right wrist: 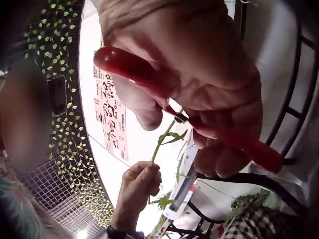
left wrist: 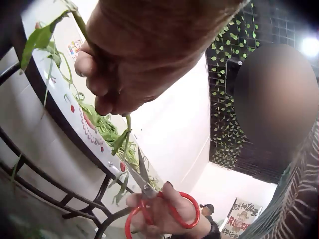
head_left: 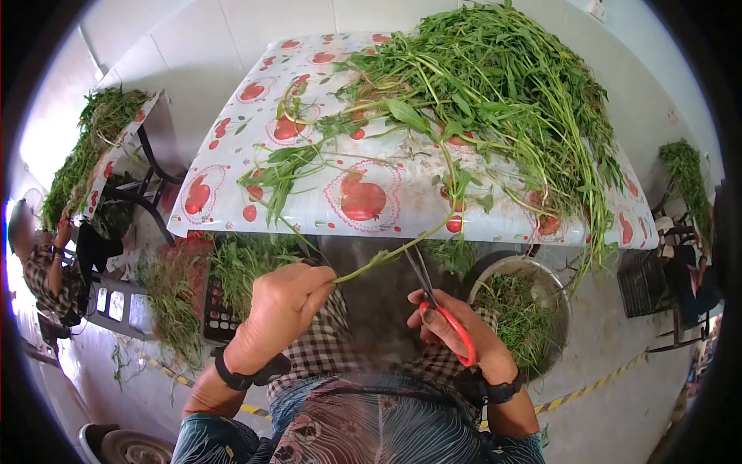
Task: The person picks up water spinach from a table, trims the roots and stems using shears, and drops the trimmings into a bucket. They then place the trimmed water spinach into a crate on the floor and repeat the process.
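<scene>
In the head view my left hand (head_left: 287,303) pinches a long green stem (head_left: 379,260) that runs up onto the table toward the leafy pile (head_left: 502,85). My right hand (head_left: 468,332) holds red-handled scissors (head_left: 461,338), fingers through the loops, with the blades pointing up beside the stem. The left wrist view shows the scissor blades (left wrist: 140,174) parted near the stem below my left hand (left wrist: 144,55). In the right wrist view the red handles (right wrist: 234,139) are spread across my right hand (right wrist: 199,64), with my left hand (right wrist: 135,191) beyond, gripping the stem.
A metal basin (head_left: 563,309) of cut greens stands on the floor at right, below the patterned table (head_left: 309,193). A black crate (head_left: 220,309) and heaped plants (head_left: 171,301) lie at left. One person (head_left: 50,271) sits at the far left; another is partly visible at far right.
</scene>
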{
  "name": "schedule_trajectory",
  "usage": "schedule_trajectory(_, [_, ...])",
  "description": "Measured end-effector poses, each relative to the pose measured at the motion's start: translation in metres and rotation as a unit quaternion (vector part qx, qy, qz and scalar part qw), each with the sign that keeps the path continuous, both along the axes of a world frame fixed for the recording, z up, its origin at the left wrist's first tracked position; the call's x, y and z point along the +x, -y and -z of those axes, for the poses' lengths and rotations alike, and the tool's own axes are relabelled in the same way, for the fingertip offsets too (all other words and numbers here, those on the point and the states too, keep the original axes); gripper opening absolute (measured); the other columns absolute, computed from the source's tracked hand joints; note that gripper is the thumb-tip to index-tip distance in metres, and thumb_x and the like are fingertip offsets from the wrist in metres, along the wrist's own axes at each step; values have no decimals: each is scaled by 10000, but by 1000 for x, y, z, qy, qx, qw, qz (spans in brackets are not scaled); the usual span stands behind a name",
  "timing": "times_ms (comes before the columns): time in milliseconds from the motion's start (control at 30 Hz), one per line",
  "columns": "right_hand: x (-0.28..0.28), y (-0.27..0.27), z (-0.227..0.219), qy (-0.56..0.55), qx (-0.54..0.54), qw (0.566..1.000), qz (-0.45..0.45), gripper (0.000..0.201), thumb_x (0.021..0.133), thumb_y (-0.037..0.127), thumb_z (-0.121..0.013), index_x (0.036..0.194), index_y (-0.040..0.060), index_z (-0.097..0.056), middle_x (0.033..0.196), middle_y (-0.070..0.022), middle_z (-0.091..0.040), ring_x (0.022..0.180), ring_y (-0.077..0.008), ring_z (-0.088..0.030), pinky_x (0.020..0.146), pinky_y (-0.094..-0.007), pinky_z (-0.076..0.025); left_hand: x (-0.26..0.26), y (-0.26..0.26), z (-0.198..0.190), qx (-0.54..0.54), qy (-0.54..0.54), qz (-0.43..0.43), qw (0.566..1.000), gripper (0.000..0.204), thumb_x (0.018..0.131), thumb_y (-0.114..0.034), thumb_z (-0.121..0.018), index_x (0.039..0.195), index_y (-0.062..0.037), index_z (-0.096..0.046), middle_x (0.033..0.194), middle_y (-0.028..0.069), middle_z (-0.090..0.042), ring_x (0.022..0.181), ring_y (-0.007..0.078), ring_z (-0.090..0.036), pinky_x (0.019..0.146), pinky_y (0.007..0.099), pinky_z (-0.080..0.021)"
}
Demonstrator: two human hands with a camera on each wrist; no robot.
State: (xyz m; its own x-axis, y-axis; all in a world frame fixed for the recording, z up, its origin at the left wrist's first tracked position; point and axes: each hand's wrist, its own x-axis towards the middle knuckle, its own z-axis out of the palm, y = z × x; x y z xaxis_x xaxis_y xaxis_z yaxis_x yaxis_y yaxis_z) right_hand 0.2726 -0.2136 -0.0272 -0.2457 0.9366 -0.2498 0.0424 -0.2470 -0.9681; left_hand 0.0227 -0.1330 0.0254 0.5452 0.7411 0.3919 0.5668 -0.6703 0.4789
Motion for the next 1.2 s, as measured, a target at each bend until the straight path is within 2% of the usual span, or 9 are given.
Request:
schedule_trajectory(233, [-3, -15, -1, -13, 25, 999, 28, 552, 845, 474, -510, 1142, 12, -456, 845, -45, -575, 665, -90, -517, 590, -229, -443, 0, 8, 9, 35, -8, -6, 999, 142, 692, -33, -641, 826, -38, -594, 649, 98, -544, 612, 278, -541, 545, 351, -425])
schedule_trajectory(467, [-9, -27, 1, -13, 27, 999, 25, 565, 842, 479, -511, 1149, 8, -456, 814, -42, -575, 626, -78, -498, 576, -217, -430, -6, 5, 15, 82, -34, -4, 996, 178, 678, -35, -654, 845, -48, -592, 717, 77, -565, 656, 267, -534, 592, 355, -410])
schedule_trajectory(633, [-9, -32, 5, -13, 6, 999, 34, 581, 842, 487, -506, 1146, -4, -447, 807, -57, -573, 611, -80, -488, 558, -217, -419, -9, 3, 22, 115, -49, -6, 992, 223, 642, -46, -650, 857, -71, -598, 751, 49, -564, 675, 231, -525, 604, 337, -394])
schedule_trajectory(733, [-9, -31, 10, -59, -13, 997, 53, 494, 860, 419, -511, 1161, 30, -458, 798, -33, -578, 605, -73, -475, 556, -206, -400, -13, 3, 26, 138, -60, -11, 989, 256, 614, -55, -632, 865, -89, -597, 778, 27, -554, 689, 206, -510, 625, 326, -378])
schedule_trajectory(800, [-10, -33, 7, -43, 2, 998, 49, 550, 843, 470, -511, 1146, 15, -456, 793, -41, -577, 600, -73, -474, 543, -211, -396, -15, 2, 29, 148, -68, -10, 987, 279, 603, -68, -615, 879, -96, -593, 794, 15, -545, 700, 193, -499, 648, 321, -366])
schedule_trajectory(1033, [-20, -33, 3, -2, 27, 996, 81, 677, 797, 589, -495, 1120, -5, -469, 780, -66, -568, 605, -75, -469, 540, -223, -391, -20, 4, 28, 138, -89, -3, 986, 324, 626, -99, -576, 949, -89, -564, 829, 5, -524, 756, 182, -483, 691, 325, -350])
schedule_trajectory(1133, [-17, -33, 6, -1, 40, 997, 66, 648, 820, 564, -479, 1123, -8, -468, 788, -57, -570, 617, -72, -470, 546, -219, -390, -23, 3, 30, 132, -89, -2, 987, 315, 635, -105, -570, 950, -88, -566, 841, 11, -534, 761, 187, -487, 694, 330, -350])
schedule_trajectory(1200, [-16, -37, 11, -28, 10, 999, 37, 612, 836, 532, -480, 1133, -4, -464, 795, -52, -575, 624, -75, -473, 551, -217, -393, -25, 5, 24, 114, -85, -6, 990, 311, 632, -103, -570, 943, -87, -571, 844, 17, -544, 756, 193, -492, 689, 331, -351])
